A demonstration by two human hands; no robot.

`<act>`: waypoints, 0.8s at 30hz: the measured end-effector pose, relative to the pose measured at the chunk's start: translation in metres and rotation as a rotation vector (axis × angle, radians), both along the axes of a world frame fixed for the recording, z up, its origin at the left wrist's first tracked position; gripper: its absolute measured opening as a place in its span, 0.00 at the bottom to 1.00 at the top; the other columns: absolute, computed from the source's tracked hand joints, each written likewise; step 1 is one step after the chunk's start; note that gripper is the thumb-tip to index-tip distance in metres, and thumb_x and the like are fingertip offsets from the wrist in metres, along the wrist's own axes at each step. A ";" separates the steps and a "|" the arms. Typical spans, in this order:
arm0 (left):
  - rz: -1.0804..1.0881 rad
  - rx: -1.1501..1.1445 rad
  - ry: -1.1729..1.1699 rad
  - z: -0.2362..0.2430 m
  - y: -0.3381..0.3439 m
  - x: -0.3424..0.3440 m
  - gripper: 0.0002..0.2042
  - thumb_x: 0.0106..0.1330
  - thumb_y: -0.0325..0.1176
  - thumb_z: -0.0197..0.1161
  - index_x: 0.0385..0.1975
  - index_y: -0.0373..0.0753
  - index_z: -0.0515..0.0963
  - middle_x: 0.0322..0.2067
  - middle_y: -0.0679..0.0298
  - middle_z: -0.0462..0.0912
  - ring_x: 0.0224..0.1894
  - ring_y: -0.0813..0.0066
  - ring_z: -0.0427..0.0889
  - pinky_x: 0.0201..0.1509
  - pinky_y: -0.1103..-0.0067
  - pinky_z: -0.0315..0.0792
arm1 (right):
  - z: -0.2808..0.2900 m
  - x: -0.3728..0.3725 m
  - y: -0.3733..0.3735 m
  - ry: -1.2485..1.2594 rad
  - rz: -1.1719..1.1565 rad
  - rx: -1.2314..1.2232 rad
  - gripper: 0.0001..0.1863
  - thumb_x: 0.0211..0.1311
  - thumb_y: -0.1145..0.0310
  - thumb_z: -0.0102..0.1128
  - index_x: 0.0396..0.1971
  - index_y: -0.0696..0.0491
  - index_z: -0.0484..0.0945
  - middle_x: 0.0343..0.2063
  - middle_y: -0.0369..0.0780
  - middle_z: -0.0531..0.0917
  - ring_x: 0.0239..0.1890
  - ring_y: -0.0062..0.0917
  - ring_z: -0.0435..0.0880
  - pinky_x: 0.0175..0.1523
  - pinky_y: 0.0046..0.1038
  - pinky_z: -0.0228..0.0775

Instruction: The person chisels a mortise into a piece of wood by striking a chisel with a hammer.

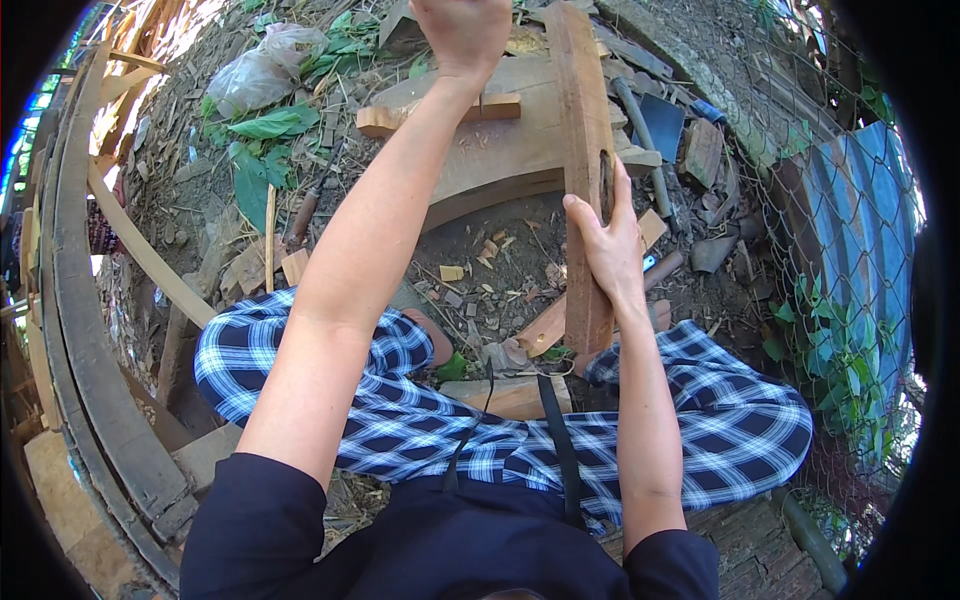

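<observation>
A long wooden beam (583, 100) with a slot cut in its side stands out in front of me, running from the far edge toward my lap. My right hand (612, 245) is closed round its near part, thumb on the upper face and fingers along the right side by the slot. Stretched far forward is my left hand (463, 35); its fingers are cut off by the upper edge of the view. Below that wrist, a short wooden bar (385, 121) lies across a broad, curved plank (510, 150), next to the beam.
A wooden-handled tool (305, 212) lies on the dirt at left, near green leaves (262, 175) and a clear plastic bag (265, 70). Long curved boards (85, 300) line the left side. A wire fence (790, 220) and a corrugated sheet (865, 270) bound the right.
</observation>
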State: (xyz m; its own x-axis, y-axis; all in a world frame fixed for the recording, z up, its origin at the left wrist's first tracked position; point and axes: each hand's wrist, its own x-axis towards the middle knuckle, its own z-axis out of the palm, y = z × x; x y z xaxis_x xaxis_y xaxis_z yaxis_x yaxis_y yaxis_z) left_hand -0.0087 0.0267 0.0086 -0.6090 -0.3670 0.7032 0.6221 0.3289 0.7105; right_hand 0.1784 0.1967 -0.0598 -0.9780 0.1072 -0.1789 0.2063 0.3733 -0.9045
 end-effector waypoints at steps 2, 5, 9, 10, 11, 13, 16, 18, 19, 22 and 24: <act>-0.005 0.001 0.037 0.000 0.000 0.001 0.11 0.67 0.31 0.68 0.26 0.33 0.75 0.17 0.69 0.72 0.22 0.81 0.70 0.28 0.76 0.67 | 0.003 0.001 0.000 -0.014 -0.003 -0.013 0.45 0.61 0.56 0.64 0.75 0.50 0.53 0.56 0.55 0.81 0.58 0.43 0.83 0.63 0.38 0.71; 0.000 -0.055 0.008 0.002 0.002 0.004 0.12 0.67 0.32 0.69 0.26 0.34 0.75 0.17 0.69 0.72 0.22 0.81 0.69 0.28 0.77 0.67 | 0.007 0.002 -0.002 -0.022 -0.008 -0.035 0.44 0.62 0.57 0.65 0.75 0.50 0.54 0.56 0.54 0.81 0.57 0.42 0.83 0.63 0.38 0.72; -0.029 -0.053 0.007 0.001 0.007 0.003 0.13 0.67 0.33 0.69 0.25 0.35 0.75 0.18 0.71 0.71 0.22 0.82 0.69 0.28 0.78 0.66 | -0.004 0.003 0.002 0.017 -0.013 0.001 0.44 0.62 0.58 0.64 0.75 0.49 0.54 0.55 0.53 0.82 0.56 0.41 0.84 0.61 0.38 0.74; -0.052 -0.056 -0.018 0.001 0.010 0.002 0.13 0.68 0.34 0.69 0.25 0.35 0.75 0.18 0.72 0.71 0.22 0.82 0.68 0.28 0.78 0.66 | -0.009 0.003 0.005 0.074 -0.016 0.041 0.43 0.62 0.58 0.64 0.75 0.49 0.54 0.54 0.52 0.82 0.55 0.40 0.84 0.60 0.38 0.74; -0.046 -0.051 -0.018 0.001 0.006 0.002 0.13 0.68 0.34 0.69 0.25 0.35 0.75 0.18 0.72 0.71 0.22 0.82 0.68 0.28 0.78 0.66 | -0.006 0.002 0.002 0.074 -0.010 0.045 0.43 0.62 0.58 0.64 0.75 0.49 0.54 0.54 0.52 0.82 0.55 0.40 0.84 0.60 0.38 0.74; -0.054 -0.024 0.016 0.001 0.001 0.000 0.13 0.67 0.34 0.70 0.25 0.35 0.75 0.17 0.70 0.71 0.22 0.81 0.68 0.27 0.77 0.66 | 0.002 0.000 -0.003 0.011 -0.001 -0.013 0.44 0.62 0.57 0.65 0.75 0.49 0.54 0.54 0.53 0.82 0.55 0.40 0.84 0.60 0.38 0.74; -0.010 -0.118 0.017 -0.001 0.013 0.002 0.12 0.66 0.34 0.70 0.28 0.34 0.76 0.17 0.65 0.75 0.21 0.76 0.73 0.28 0.75 0.68 | 0.001 -0.001 0.002 -0.004 -0.006 -0.032 0.44 0.62 0.57 0.65 0.75 0.49 0.54 0.55 0.53 0.82 0.55 0.40 0.84 0.60 0.37 0.74; -0.039 -0.132 0.073 0.000 0.026 0.008 0.11 0.66 0.34 0.70 0.30 0.34 0.77 0.19 0.60 0.78 0.22 0.70 0.77 0.29 0.74 0.70 | 0.004 -0.002 0.002 -0.024 -0.009 -0.042 0.44 0.62 0.56 0.65 0.75 0.49 0.54 0.54 0.53 0.82 0.55 0.40 0.84 0.60 0.37 0.74; -0.071 -0.141 0.129 0.000 0.033 0.011 0.10 0.65 0.34 0.70 0.33 0.34 0.78 0.21 0.56 0.81 0.23 0.63 0.82 0.30 0.72 0.71 | 0.006 -0.002 0.003 -0.043 -0.013 -0.046 0.44 0.62 0.56 0.65 0.75 0.50 0.55 0.54 0.53 0.82 0.54 0.41 0.84 0.60 0.37 0.74; -0.115 -0.327 -0.087 -0.007 0.047 0.022 0.11 0.64 0.37 0.70 0.35 0.36 0.79 0.26 0.55 0.85 0.31 0.57 0.88 0.33 0.67 0.76 | 0.006 -0.003 0.007 -0.009 -0.057 0.007 0.45 0.61 0.55 0.66 0.75 0.51 0.55 0.54 0.53 0.82 0.54 0.42 0.85 0.59 0.37 0.74; 0.016 -0.394 0.141 -0.017 0.056 0.014 0.12 0.53 0.34 0.74 0.26 0.42 0.75 0.18 0.59 0.81 0.19 0.60 0.82 0.22 0.67 0.74 | 0.006 -0.006 0.012 0.015 -0.046 0.016 0.45 0.61 0.56 0.66 0.75 0.52 0.56 0.58 0.53 0.80 0.57 0.40 0.83 0.61 0.36 0.72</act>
State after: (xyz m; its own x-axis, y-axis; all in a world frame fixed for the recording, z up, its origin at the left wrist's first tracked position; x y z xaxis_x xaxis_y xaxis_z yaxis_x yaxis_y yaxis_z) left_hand 0.0054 0.0825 -0.0087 -0.4935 -0.0624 0.8675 0.6965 0.5690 0.4371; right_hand 0.1728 0.2089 -0.0540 -0.9745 0.1550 -0.1620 0.2100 0.3786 -0.9014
